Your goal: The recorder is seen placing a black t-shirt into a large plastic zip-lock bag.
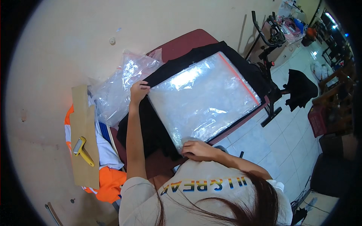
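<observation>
A stack of clear plastic bags (198, 104) with a red strip along its far right edge lies flat on a black garment (158, 132). The garment is spread over a dark red padded surface (186, 42). At the stack's upper left corner is my left hand (139, 91), its fingers bent; whether they pinch the plastic is unclear. My right hand (199, 150) rests with curled fingers at the near lower corner, close to my shirt. More crumpled clear bags (121, 87) lie left of the garment, beyond my left hand.
Brown cardboard (84, 118) with a yellow-handled lint roller (83, 151) rests on orange and white clothing (111, 180) at the left. An exercise bike (268, 56) stands at the right on white floor tiles. A dark red crate (316, 121) is farther right. The wall rises behind.
</observation>
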A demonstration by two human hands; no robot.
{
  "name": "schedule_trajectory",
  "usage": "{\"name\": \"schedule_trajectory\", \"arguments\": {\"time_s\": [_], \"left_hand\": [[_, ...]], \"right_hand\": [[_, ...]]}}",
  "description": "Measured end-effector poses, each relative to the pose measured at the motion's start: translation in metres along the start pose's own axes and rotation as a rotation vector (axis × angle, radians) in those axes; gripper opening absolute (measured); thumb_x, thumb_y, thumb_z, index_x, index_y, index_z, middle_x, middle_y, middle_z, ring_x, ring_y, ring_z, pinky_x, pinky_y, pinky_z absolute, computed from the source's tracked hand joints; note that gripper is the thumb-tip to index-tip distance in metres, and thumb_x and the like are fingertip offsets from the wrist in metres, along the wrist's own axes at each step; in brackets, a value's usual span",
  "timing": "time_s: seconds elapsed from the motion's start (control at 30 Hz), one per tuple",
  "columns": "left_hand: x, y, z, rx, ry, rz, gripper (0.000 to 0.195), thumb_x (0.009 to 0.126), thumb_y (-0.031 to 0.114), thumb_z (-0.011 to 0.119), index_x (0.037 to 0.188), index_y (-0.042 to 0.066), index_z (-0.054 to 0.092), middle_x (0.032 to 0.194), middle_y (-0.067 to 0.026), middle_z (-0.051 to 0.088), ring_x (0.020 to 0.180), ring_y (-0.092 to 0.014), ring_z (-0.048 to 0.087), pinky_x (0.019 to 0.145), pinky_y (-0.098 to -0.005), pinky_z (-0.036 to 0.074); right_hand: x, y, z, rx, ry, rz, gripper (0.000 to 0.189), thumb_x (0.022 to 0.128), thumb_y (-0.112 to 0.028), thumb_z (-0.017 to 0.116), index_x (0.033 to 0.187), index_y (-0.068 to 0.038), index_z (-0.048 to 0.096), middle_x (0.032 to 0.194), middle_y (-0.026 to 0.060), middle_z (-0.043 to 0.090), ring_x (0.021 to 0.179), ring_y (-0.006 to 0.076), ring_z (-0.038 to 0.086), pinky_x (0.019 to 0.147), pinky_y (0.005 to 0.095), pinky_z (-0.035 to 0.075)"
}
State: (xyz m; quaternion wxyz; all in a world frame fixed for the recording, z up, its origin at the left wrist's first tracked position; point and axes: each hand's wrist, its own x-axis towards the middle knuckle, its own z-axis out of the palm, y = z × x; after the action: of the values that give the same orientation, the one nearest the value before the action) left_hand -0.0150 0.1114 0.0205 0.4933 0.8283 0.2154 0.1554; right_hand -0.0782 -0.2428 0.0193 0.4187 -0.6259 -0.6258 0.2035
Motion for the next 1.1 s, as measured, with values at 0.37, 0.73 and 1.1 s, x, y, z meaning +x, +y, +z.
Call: {"name": "schedule_trajectory", "arguments": {"time_s": [0.37,0.73,1.1], "left_hand": [[-0.001,0.038,0.032,0.37,0.189,0.134,0.022,0.067,0.008,0.065,0.086,-0.001,0.06,0.078,-0.0121,0.064,0.071,-0.018,0.062,0.064,-0.0279,0.048],[0.011,0.095,0.198,0.707,0.203,0.409,0.044,0.078,0.029,0.057,0.111,0.002,0.047,0.111,-0.0138,0.049,0.104,-0.029,0.046,0.09,-0.043,0.034],[0.022,0.107,0.226,0.845,0.3,0.138,0.044,0.086,0.037,0.043,0.115,0.006,0.048,0.108,-0.008,0.048,0.106,-0.024,0.043,0.097,-0.0542,0.017]], "right_hand": [[-0.051,0.007,-0.104,-0.028,0.242,0.215,0.013,0.071,-0.015,0.06,0.079,-0.005,0.061,0.077,0.0122,0.056,0.079,0.0288,0.054,0.067,0.0355,0.043],[-0.094,0.06,-0.157,-0.061,-0.354,0.373,0.03,0.079,-0.029,0.053,0.089,-0.002,0.063,0.086,0.0188,0.062,0.081,0.0336,0.059,0.075,0.0391,0.046],[-0.101,0.087,-0.196,0.106,-0.696,0.276,0.049,0.08,-0.035,0.051,0.111,0.002,0.052,0.108,0.0216,0.055,0.099,0.0352,0.052,0.089,0.0368,0.039]]}}
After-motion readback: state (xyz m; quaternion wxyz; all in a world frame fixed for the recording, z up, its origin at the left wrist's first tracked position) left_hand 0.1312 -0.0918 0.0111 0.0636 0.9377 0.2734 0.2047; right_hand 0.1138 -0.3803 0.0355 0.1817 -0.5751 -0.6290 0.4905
